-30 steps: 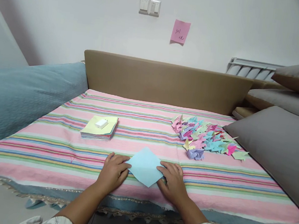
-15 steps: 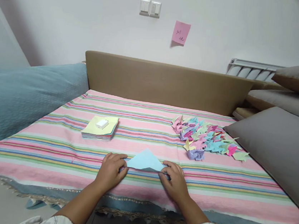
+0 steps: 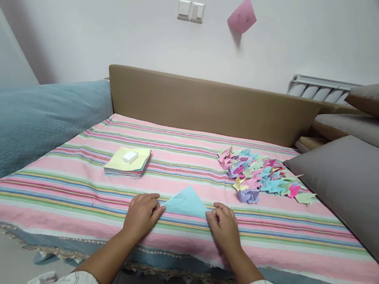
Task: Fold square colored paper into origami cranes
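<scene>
A light blue sheet of origami paper (image 3: 187, 203), folded into a triangle, lies on the striped cloth with its point facing away from me. At its left corner my left hand (image 3: 142, 212) grips with thumb and fingers. The right corner is pinched by my right hand (image 3: 223, 225), the thumb on the paper's edge. Ahead and to the left is a stack of coloured paper (image 3: 119, 161), a yellow sheet on top and a white charger plug (image 3: 130, 157) resting on it. Several folded paper cranes (image 3: 257, 175) are heaped ahead on the right.
The striped cloth (image 3: 175, 149) covers a sofa seat with a brown backrest (image 3: 210, 105). A blue-covered armrest (image 3: 38, 115) bounds the left side; grey cushions (image 3: 358, 188) are piled on the right. A pink note (image 3: 242, 16) is near the wall, by the light switches (image 3: 190, 11).
The folded paper now lies flatter, its near edge closed down, and has shifted slightly right. My hands stay at its corners. On the wall, the pink note has lifted and tilted up to the right.
</scene>
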### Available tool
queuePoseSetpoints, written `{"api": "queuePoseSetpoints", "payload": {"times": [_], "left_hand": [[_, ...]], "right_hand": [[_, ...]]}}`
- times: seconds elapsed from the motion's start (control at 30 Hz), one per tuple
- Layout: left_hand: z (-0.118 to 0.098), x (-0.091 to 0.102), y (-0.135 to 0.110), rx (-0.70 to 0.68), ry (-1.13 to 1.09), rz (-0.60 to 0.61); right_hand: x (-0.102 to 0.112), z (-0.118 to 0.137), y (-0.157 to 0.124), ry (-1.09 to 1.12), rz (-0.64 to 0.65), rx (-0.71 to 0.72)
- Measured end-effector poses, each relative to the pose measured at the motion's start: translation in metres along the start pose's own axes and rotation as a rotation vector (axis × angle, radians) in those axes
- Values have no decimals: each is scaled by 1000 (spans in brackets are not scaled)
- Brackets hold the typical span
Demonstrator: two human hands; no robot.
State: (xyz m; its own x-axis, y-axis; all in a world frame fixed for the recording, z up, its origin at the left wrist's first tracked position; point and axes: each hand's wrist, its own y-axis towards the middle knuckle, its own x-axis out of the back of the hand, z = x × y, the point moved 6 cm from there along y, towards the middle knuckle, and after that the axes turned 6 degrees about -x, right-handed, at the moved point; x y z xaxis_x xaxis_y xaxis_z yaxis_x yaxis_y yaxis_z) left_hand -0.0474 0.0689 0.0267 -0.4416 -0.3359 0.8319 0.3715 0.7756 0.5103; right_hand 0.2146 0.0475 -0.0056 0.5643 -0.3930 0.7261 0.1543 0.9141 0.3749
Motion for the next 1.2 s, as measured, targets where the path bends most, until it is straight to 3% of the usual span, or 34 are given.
{"api": "queuePoseSetpoints", "payload": {"times": [0.5, 0.67, 0.87, 1.03, 1.2], "left_hand": [[1, -2, -1, 41, 15, 6], [-20, -8, -6, -173, 49, -54], [-58, -23, -17, -447, -1, 61], [-70, -26, -20, -502, 1, 198], [-70, -27, -20, -486, 13, 235]], "right_hand": [[-3, -4, 0, -35, -19, -16], [-4, -4, 0, -30, -27, -3], [-4, -5, 0, -13, -32, -12], [-3, -4, 0, -5, -24, -22], [-2, -4, 1, -1, -40, -21]]}}
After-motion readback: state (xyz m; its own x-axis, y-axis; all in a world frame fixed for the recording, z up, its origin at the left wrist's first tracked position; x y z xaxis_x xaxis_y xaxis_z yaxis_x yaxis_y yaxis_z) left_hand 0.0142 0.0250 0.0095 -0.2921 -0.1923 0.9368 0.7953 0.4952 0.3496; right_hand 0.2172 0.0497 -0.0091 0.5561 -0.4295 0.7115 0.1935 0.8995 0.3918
